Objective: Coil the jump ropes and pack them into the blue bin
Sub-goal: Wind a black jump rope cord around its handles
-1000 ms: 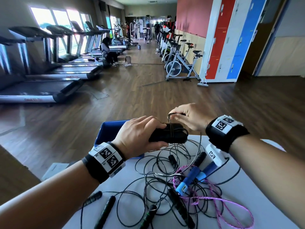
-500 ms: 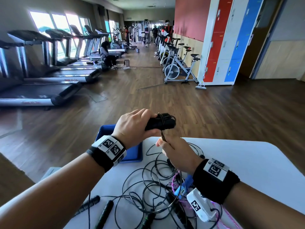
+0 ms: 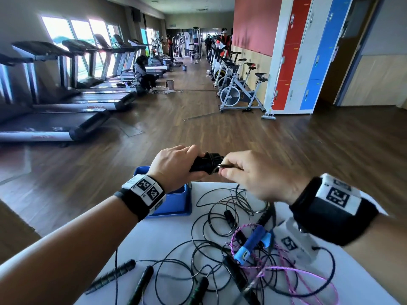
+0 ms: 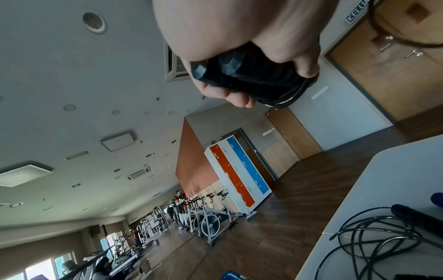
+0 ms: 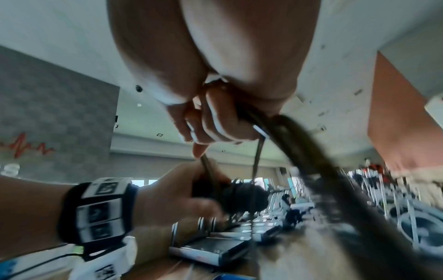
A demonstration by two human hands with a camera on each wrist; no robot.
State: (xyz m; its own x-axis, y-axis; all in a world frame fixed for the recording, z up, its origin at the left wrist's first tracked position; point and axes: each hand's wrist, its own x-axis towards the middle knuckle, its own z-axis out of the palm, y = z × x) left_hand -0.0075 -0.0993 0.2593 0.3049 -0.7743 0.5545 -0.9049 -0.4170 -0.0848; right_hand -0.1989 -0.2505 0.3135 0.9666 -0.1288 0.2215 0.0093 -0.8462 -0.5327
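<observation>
Both hands are up above the bench, just past its far edge. The left hand has its grip wrapped tight round the black handles, fingers curled right under them in the left wrist view, with turns of black rope already lying round the bundle. The right hand meets it from the right, grip pinched closed on a strand of that same rope, the cord running taut down to the handles. The blue bin sits on the bench directly below the left wrist, its inside mostly hidden. Nearer the person than the bin, a tangle of black ropes sprawls loose across the bench, a pink rope with blue handles mixed in.
</observation>
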